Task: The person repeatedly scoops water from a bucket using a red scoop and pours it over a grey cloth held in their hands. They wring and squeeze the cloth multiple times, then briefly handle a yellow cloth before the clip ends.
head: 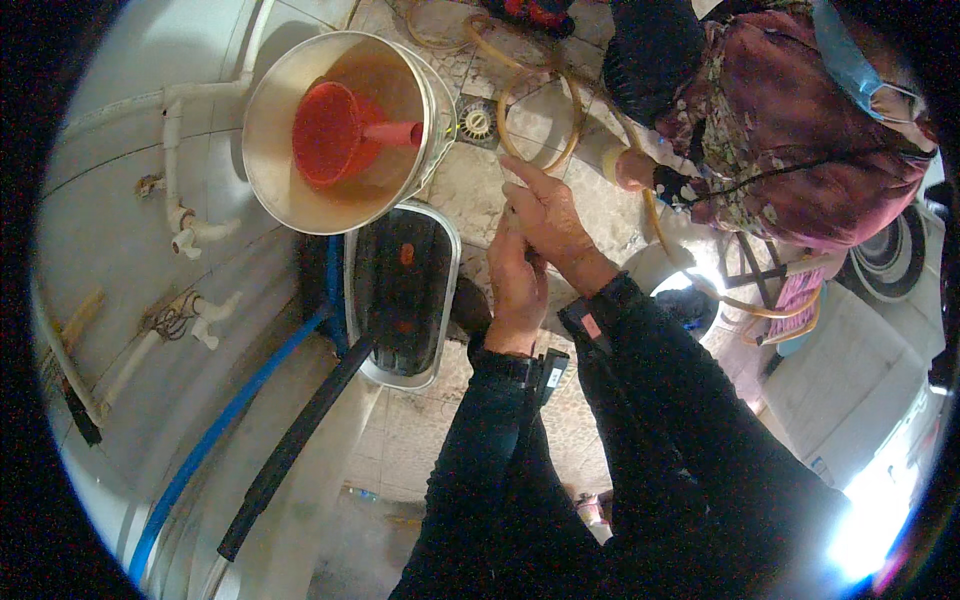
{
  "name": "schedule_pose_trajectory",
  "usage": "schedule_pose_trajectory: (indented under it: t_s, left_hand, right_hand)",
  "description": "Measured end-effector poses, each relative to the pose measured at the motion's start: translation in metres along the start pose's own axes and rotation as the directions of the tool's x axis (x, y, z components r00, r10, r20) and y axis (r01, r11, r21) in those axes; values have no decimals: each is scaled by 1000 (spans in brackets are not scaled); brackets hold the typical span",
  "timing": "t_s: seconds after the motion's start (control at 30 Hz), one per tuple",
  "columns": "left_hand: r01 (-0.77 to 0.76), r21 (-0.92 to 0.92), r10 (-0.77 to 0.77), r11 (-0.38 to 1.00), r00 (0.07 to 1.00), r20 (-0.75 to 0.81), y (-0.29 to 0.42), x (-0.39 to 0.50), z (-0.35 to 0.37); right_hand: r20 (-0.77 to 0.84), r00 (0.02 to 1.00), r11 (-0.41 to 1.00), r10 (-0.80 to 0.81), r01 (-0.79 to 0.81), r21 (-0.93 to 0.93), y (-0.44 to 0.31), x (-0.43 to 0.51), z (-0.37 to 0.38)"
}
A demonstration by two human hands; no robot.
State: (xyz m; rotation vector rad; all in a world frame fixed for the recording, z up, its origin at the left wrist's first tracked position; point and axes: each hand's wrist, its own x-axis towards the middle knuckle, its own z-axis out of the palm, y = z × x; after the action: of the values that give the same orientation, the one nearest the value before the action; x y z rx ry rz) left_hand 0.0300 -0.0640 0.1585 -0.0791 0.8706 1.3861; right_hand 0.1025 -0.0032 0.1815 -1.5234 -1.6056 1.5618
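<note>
In front of me my left hand (517, 289) and my right hand (559, 225) touch each other. The right hand lies across the left fingers, with one finger pointing up and left. Any small thing between the palms is hidden. A dark band with a small device circles each wrist. Left of my hands is a rectangular basin (448, 277) with a pale rim and dark contents. Above it stands a large pale bucket (262, 180), and a red plastic dipper (327, 142) rests inside in brownish liquid.
A yellowish hose (579, 124) coils over the tiled floor beside a round drain (477, 120). At right bends another person (817, 150) in a dark pink garment. A blue hose (225, 427) and a black tube (300, 442) run left. White pipes (172, 135) line the wall.
</note>
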Motion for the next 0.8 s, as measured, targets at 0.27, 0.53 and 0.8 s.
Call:
schedule_pose_trajectory:
  t_s: [0.27,0.53,0.8]
  left_hand:
    - [-30,-13,29,999,996,-81,-2,1,3]
    - [-113,-131,78,985,965,-250,0,4,-1]
    - [-43,80,60,996,971,-231,6,9,6]
  right_hand:
    - [139,981,991,134,-131,-34,12,1,7]
    - [78,974,965,-211,220,-140,5,-1,4]
    - [50,998,999,-35,35,2,-19,-7,1]
